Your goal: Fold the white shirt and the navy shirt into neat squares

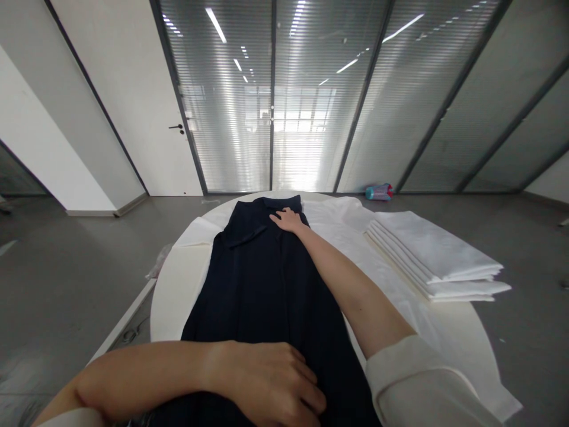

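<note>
A dark navy garment (253, 284), with a collar at the far end and a short sleeve folded across it, lies lengthwise along the table. On its upper part, just below the collar, my right hand (288, 220) rests flat with fingers spread. Close to my body, my left hand (278, 382) lies over the near part of the garment. Its fingers are curled down into the cloth, and the fingertips are hidden. Under the garment is a white cloth (338, 216) that spreads to the right.
The round white table (171, 296) carries a stack of folded white cloth (438, 249) on the right. Beyond it, a blue and red patterned bundle (379, 191) lies on the floor by the glass partition (306, 118). A clear plastic bag (159, 262) sits left of the table.
</note>
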Available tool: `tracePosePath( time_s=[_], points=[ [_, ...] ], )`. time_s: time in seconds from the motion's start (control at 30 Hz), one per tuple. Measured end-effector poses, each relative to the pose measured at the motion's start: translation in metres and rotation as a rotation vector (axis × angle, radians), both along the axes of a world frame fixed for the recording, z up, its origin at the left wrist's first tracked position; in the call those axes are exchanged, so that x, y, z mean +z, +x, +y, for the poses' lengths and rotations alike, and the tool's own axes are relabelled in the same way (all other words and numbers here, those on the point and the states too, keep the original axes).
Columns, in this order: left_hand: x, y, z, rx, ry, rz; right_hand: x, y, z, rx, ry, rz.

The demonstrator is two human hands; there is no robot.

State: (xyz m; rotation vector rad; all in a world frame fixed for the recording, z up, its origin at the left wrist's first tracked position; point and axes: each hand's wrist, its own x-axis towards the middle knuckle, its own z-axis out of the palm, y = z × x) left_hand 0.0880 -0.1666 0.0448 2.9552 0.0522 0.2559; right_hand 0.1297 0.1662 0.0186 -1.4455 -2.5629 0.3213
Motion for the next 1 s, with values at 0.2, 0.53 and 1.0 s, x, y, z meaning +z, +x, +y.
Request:
tracePosePath(
  time_s=[0.2, 0.53, 1.0],
  points=[
    [0.001, 0.000, 0.003, -0.014, -0.095, -0.044, 0.041, 0.032, -0.012, 0.191, -0.046, -0.005],
    [0.014, -0.002, 0.013, 0.208, -0.402, -0.107, 0.026, 0.151, -0.115, 0.471, 0.040, -0.101],
    [-0.011, 0.045, 0.008, 0.297, -0.085, -0.023, -0.004, 0.149, -0.113, 0.092, 0.184, 0.018]
  ],
)
